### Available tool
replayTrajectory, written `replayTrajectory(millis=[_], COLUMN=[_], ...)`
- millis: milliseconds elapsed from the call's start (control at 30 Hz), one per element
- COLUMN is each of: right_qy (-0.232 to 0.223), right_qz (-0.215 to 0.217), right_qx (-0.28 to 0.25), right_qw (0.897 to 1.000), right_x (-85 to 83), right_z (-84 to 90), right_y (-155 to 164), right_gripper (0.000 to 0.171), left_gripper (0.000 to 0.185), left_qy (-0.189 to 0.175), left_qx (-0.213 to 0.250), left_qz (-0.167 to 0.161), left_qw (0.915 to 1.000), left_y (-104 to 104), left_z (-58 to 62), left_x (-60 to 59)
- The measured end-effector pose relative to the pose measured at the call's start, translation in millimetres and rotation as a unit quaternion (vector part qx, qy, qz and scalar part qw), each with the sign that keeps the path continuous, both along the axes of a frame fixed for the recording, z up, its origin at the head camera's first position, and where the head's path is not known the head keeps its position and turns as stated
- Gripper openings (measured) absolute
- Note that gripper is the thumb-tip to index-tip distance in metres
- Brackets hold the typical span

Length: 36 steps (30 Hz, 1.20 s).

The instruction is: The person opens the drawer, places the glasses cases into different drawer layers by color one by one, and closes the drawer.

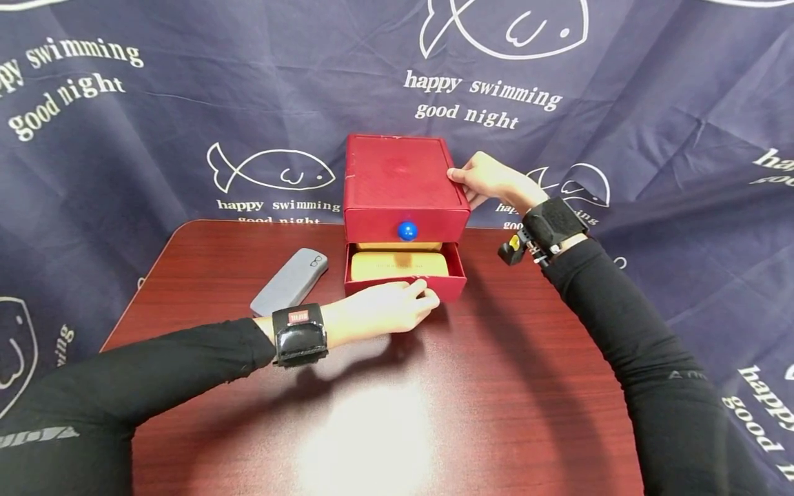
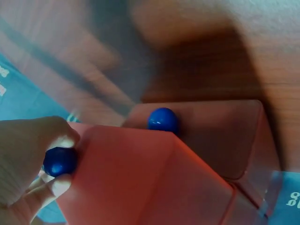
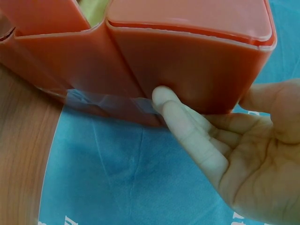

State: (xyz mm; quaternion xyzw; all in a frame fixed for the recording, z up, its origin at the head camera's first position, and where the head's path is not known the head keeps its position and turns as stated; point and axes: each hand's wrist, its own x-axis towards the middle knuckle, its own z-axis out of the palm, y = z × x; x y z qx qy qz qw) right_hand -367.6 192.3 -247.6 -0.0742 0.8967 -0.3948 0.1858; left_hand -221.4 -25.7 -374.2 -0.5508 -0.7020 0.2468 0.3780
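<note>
A red two-drawer box (image 1: pixel 400 182) stands at the back of the table. Its upper drawer is closed and shows a blue knob (image 1: pixel 406 231). The lower drawer (image 1: pixel 404 284) is pulled out, with a yellow case (image 1: pixel 399 265) lying inside. My left hand (image 1: pixel 426 297) is at the drawer's front; in the left wrist view its fingers (image 2: pixel 28 140) pinch the lower blue knob (image 2: pixel 59 161). My right hand (image 1: pixel 474 184) rests on the box's right side near the top. Its straight fingers (image 3: pixel 187 126) press on the side wall, with the thumb by the top edge.
A grey glasses case (image 1: pixel 289 281) lies on the table left of the box. The dark red wooden table (image 1: pixel 484 386) stretches toward me. A blue cloth (image 1: pixel 186 103) printed with fish and words hangs behind and drapes around the table.
</note>
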Motion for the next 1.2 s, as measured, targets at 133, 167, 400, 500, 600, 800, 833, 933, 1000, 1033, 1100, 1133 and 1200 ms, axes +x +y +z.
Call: replayTrajectory(millis=[133,167,400,500,600,800,833,933,1000,1033,1100,1133,1200], right_qy=[0.006,0.005,0.013,0.015,0.013,0.011,0.011,0.013,0.013,0.013,0.013,0.013,0.012], right_qz=[0.005,0.006,0.008,0.008,0.009,0.010,0.010,0.008,0.008,0.007,0.006,0.006,0.006], right_qx=[0.005,0.005,0.009,0.009,0.005,0.004,0.004,0.006,0.007,0.007,0.008,0.008,0.007], right_qw=[1.000,1.000,1.000,1.000,1.000,1.000,1.000,1.000,1.000,1.000,1.000,1.000,1.000], right_x=[-0.1,-0.4,-0.2,0.2,0.2,0.0,-0.3,-0.8,-1.1,-1.2,-1.0,-0.8,-1.0], right_z=[-1.7,-2.1,-1.0,0.2,-0.1,-1.5,-1.6,-1.5,-1.5,-1.6,-1.7,-1.6,-1.9], right_y=[0.2,0.2,1.1,1.7,1.8,2.1,2.3,2.7,2.7,2.8,2.7,2.6,2.7], right_gripper=[0.043,0.043,0.043,0.043,0.042,0.043,0.043,0.043,0.044,0.044,0.044,0.044,0.044], left_gripper=[0.004,0.005,0.013,0.014,0.010,0.011,0.011,0.017,0.020,0.021,0.017,0.013,0.009], left_qy=[-0.009,-0.011,-0.021,-0.032,-0.051,-0.046,-0.037,-0.016,-0.006,-0.004,-0.010,-0.009,-0.013], left_qx=[-0.005,-0.006,0.001,0.018,0.041,0.040,0.030,-0.009,-0.029,-0.033,-0.026,-0.023,-0.012], left_qz=[0.007,0.008,0.018,0.013,0.010,0.008,0.010,0.020,0.026,0.028,0.029,0.028,0.024], left_qw=[0.9999,0.9999,0.9996,0.9992,0.9978,0.9981,0.9988,0.9996,0.9992,0.9991,0.9992,0.9993,0.9996], left_y=[-2.4,-2.8,-3.2,-2.6,-1.8,-2.2,-2.6,-3.7,-4.4,-4.6,-4.3,-4.1,-4.1], left_z=[-2.6,-3.2,-4.2,-4.5,-6.5,-6.5,-5.5,-3.4,-2.9,-2.7,-2.8,-2.9,-3.2], left_x=[-10.2,-12.4,-24.2,-28.1,-32.4,-39.0,-39.6,-42.2,-44.2,-45.3,-47.7,-48.8,-51.0])
